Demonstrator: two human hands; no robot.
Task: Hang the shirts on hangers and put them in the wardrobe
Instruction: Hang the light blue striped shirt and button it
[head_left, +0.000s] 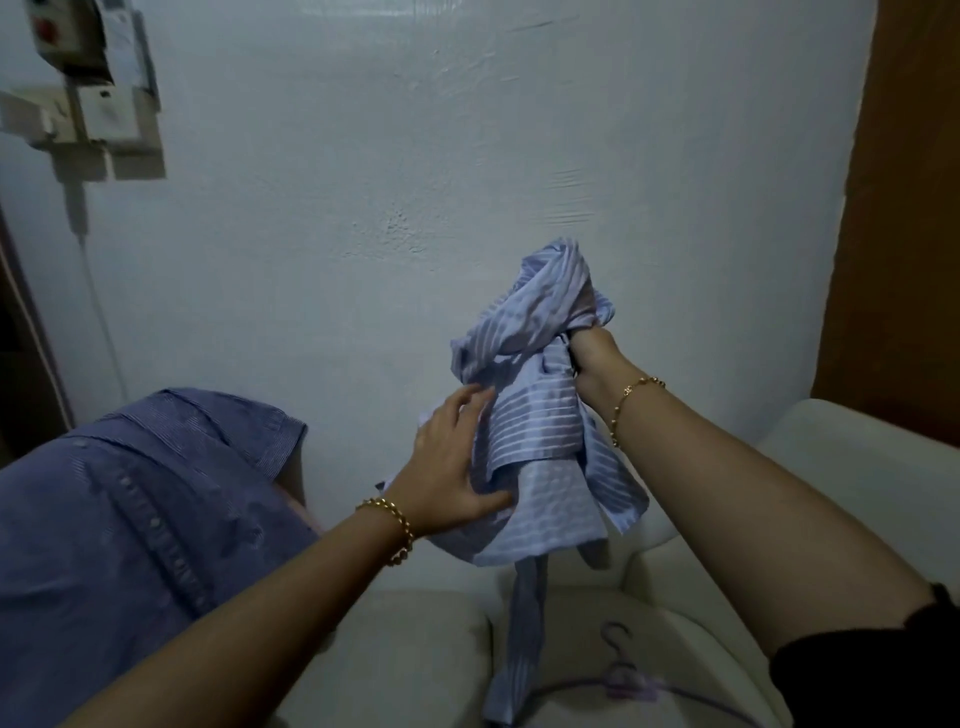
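Above the seat of a cream armchair (857, 467), fingers (582, 338) of the right hand (597, 361) curled tight into the bunched top of a pale blue striped shirt (535, 421), holding it up clear of the cushion. Fingers (470, 405) of the left hand (452, 467) straight and spread, laid flat against the shirt's side nearer the armchair's left arm, thumb against the lower folds, nothing pinched. Gold chain bracelets (397, 530) on both wrists; a black sleeve (872, 675) at the right elbow. One strip of the striped cloth hanging down to the armchair's seat, its end lost at the bottom edge of the view. Just beside that strip, on the seat, a lilac hanger (623, 680), hook toward the armchair's back. Left of the armchair, a darker blue shirt (130, 519) draped over something rounded, button placket facing up. Behind the armchair, a pale painted wall (363, 156); high on it, well beyond the armchair's left side, a white electrical box (88, 88) with a cable (101, 322) running down. Beyond the armchair's right arm, a brown wooden panel (909, 208); whether wardrobe or door, impossible to tell.
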